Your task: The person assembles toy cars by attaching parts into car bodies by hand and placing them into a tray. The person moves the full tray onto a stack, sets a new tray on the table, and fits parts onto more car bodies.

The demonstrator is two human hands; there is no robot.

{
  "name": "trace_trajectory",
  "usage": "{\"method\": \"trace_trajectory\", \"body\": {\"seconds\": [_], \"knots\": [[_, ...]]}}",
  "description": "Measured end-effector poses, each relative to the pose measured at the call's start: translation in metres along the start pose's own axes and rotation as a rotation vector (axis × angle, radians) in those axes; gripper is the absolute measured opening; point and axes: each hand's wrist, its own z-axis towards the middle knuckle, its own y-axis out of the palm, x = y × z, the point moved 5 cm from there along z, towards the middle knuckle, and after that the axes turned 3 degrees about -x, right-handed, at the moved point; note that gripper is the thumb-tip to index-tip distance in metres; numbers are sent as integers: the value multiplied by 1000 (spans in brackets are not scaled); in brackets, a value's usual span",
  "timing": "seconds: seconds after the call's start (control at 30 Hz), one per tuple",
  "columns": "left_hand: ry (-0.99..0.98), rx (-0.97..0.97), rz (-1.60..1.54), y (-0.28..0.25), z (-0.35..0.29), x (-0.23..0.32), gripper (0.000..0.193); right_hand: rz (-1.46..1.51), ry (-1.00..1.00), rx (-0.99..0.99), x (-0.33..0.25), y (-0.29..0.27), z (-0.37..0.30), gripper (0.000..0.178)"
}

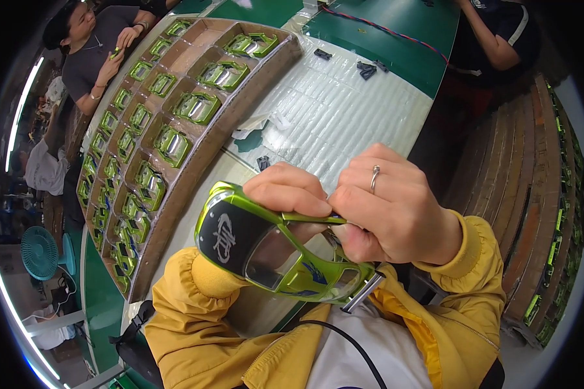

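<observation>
A toy car body shell [222, 235], bright green with a black front panel and clear windows, is tilted in front of my chest. My left hand [289, 188] is closed round its far side edge. Beside it, my right hand [392, 201], with a ring on one finger, pinches at the thin green side strip of the shell. A small dark bit shows at those fingertips; its kind is hidden. At the shell's near end sits a shiny metal rod [363, 292]. Several small black parts [366, 69] lie on the table beyond my hands.
A divided cardboard tray [224, 120] of similar green shells stands along the left. White padded sheeting [331, 97] covers the table ahead. Co-workers sit at the far left and far right. Stacked cardboard trays [499, 194] rise at right; a teal fan [39, 253] stands left.
</observation>
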Motion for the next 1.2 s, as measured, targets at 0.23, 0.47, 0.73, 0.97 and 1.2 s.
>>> {"method": "trace_trajectory", "body": {"seconds": [0.23, 0.47, 0.73, 0.97, 1.2], "knots": [[-119, 48, -203, -1, -7, -10, 23, 71, 39, -127, 0, -11, 0, 28], [-38, 83, -209, -7, -7, -8, 28, 602, 407, -134, -14, 2, -32, 95], [-58, -11, -197, -5, -1, -9, 30, 381, 444, 45, -41, 12, -37, 77], [-2, 45, -346, -7, -5, -8, 27, 309, 417, 17, -47, 12, -29, 79], [-139, 297, -887, 8, -17, -19, 16, 463, 354, 203, -45, 9, -23, 104]]}}
